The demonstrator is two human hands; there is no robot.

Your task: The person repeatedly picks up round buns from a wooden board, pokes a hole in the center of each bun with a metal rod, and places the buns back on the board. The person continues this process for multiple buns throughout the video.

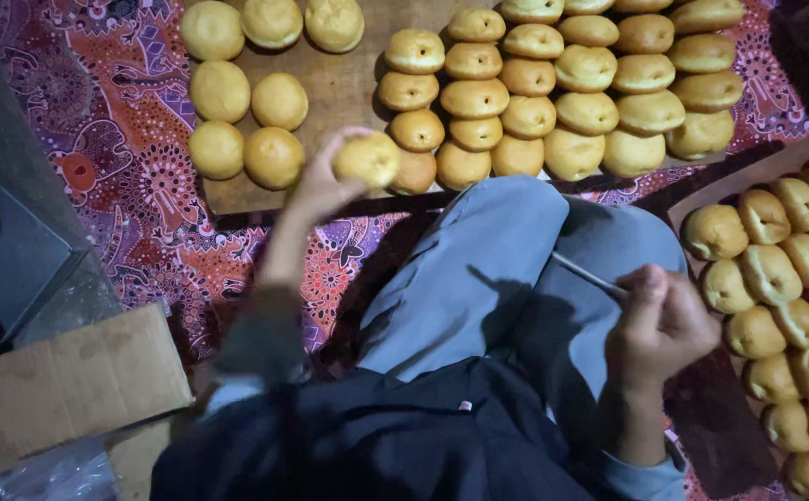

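Quick headcount: two hands in view; the left hand (316,190) has one bun (365,160) in it, the right hand (661,325) has one thin stick (590,276); just past the left hand I count seven smooth buns (273,157); between the two hands, further out, roughly twenty-eight poked buns (528,116), packed tight so give or take; beside the right hand at least seventeen more buns (769,274), some cut off at the edge; two boards, the wooden board (344,88) and the side board (747,176); one cardboard piece (70,385).
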